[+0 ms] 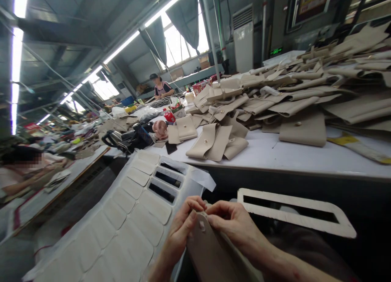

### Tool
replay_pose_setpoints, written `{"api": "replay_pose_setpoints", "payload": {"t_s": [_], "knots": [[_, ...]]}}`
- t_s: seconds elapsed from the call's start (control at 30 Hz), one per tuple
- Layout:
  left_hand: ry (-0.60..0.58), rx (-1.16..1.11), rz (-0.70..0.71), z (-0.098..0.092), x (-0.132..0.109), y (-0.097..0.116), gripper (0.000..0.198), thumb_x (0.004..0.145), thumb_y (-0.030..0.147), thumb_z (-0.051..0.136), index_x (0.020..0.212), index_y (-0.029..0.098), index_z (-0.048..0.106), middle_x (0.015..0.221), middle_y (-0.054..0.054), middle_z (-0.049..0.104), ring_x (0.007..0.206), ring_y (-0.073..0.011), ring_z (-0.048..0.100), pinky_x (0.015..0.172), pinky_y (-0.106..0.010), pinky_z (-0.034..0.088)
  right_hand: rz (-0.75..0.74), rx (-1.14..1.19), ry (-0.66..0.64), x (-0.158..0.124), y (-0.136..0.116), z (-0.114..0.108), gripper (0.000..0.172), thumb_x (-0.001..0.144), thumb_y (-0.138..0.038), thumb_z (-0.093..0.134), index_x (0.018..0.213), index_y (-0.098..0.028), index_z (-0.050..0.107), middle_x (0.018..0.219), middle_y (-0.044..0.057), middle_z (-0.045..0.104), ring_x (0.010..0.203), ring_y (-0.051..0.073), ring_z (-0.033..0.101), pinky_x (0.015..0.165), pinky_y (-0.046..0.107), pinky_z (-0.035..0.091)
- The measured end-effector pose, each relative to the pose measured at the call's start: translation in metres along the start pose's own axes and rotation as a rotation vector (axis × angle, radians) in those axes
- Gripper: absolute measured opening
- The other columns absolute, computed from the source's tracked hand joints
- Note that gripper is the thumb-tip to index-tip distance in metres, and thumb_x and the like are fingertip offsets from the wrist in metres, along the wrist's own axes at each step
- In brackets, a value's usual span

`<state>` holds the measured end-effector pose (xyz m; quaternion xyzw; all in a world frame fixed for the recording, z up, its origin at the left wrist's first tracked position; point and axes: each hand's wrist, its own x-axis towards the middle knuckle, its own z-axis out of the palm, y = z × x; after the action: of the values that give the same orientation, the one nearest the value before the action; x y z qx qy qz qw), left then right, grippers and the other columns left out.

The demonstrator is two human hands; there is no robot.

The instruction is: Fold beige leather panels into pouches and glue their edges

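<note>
Head view: the upper end of a beige piece [210, 251] is pinched between fingers and thumb by both the left hand [182, 223] and the right hand [235, 221], each nearly closed, below the near edge of the table [262, 151]. Its edges are best kept even and the pinch light, so that no crease is left around the small pale mark. Along the table's near edge, pouches [305, 132] are laid; their contents are hidden. Behind the near left corner, a red can [169, 116] is seen, its contents also hidden.
</note>
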<state>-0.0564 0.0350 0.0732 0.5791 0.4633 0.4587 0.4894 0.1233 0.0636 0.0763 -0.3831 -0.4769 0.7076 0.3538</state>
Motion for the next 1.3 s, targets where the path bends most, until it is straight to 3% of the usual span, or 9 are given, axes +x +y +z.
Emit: {"api": "replay_pose_setpoints", "payload": {"t_s": [0.23,0.43,0.73,0.83,0.93,1.03,1.13,1.23,1.3], "knots": [[-0.017,-0.001,0.027,0.003,0.002,0.000,0.014,0.090,0.035,0.055,0.095,0.022,0.058,0.108,-0.004,0.055,0.107,-0.0217,0.051,0.094,-0.029,0.037,0.085,0.083,0.028,-0.004,-0.007,-0.001,0.020,0.066,-0.029,0.073,0.075,-0.012,0.069,0.069,0.000,0.063,0.064,0.011,0.052,0.059,0.022,0.038],[-0.006,-0.016,-0.041,0.007,0.005,0.003,0.015,0.084,0.034,0.055,0.090,0.021,0.057,0.107,-0.003,0.054,0.102,-0.0210,0.051,0.087,-0.028,0.038,0.118,0.106,0.052,-0.006,-0.005,-0.002,0.021,0.063,-0.029,0.073,0.074,-0.013,0.064,0.069,0.000,0.063,0.064,0.012,0.053,0.059,0.023,0.039],[0.003,-0.145,-0.024,0.024,0.018,0.005,0.013,0.089,0.031,0.049,0.088,0.020,0.056,0.101,-0.003,0.057,0.099,-0.0199,0.051,0.088,-0.028,0.039,0.117,0.097,0.166,0.002,0.003,-0.002,0.013,0.059,-0.027,0.057,0.067,-0.017,0.051,0.059,-0.004,0.049,0.057,0.010,0.042,0.051,0.022,0.030],[0.106,-0.213,-0.016,0.036,0.023,0.006,0.017,0.090,0.034,0.051,0.088,0.019,0.059,0.099,-0.003,0.059,0.098,-0.0194,0.052,0.087,-0.027,0.040,0.126,0.114,0.193,0.004,0.005,-0.005,0.015,0.059,-0.029,0.056,0.068,-0.017,0.053,0.059,-0.003,0.050,0.057,0.010,0.042,0.052,0.022,0.031],[0.304,-0.319,0.039,0.048,0.024,0.002,0.030,0.095,0.042,0.045,0.090,0.017,0.062,0.098,-0.006,0.062,0.100,-0.0205,0.055,0.091,-0.030,0.041,0.106,0.097,0.188,0.003,0.006,-0.013,0.015,0.060,-0.029,0.057,0.068,-0.017,0.054,0.060,-0.004,0.051,0.057,0.010,0.042,0.053,0.022,0.032],[0.416,-0.486,-0.059,0.058,0.019,-0.008,0.050,0.097,0.057,0.038,0.105,0.015,0.063,0.101,-0.010,0.066,0.088,-0.0205,0.060,0.079,-0.032,0.046,0.076,0.016,0.202,0.001,0.005,-0.024,0.015,0.063,-0.029,0.058,0.069,-0.016,0.055,0.063,-0.004,0.052,0.060,0.010,0.042,0.055,0.022,0.033],[0.323,-0.632,-0.202,0.066,0.010,-0.021,0.065,0.095,0.066,0.032,0.127,0.015,0.055,0.102,-0.011,0.068,0.076,-0.0187,0.061,0.069,-0.031,0.048,0.038,-0.043,0.169,0.000,0.001,-0.036,0.023,0.070,-0.036,0.065,0.078,-0.015,0.060,0.071,-0.001,0.058,0.067,0.012,0.048,0.062,0.023,0.039],[0.250,-0.635,-0.156,0.071,0.002,-0.028,0.065,0.097,0.064,0.026,0.138,0.018,0.047,0.114,-0.012,0.066,0.093,-0.0219,0.063,0.081,-0.033,0.050,-0.056,-0.114,0.158,-0.001,-0.001,-0.043,0.036,0.080,-0.051,0.065,0.093,-0.017,0.065,0.078,0.001,0.062,0.071,0.014,0.052,0.065,0.025,0.042],[0.227,-0.506,-0.084,0.072,0.000,-0.028,0.058,0.097,0.060,0.038,0.138,0.020,0.047,0.123,-0.011,0.063,0.104,-0.0237,0.061,0.088,-0.033,0.048,-0.131,-0.186,0.174,-0.002,0.000,-0.044,0.040,0.081,-0.055,0.065,0.095,-0.018,0.068,0.081,0.002,0.063,0.071,0.016,0.054,0.064,0.026,0.043]]}}
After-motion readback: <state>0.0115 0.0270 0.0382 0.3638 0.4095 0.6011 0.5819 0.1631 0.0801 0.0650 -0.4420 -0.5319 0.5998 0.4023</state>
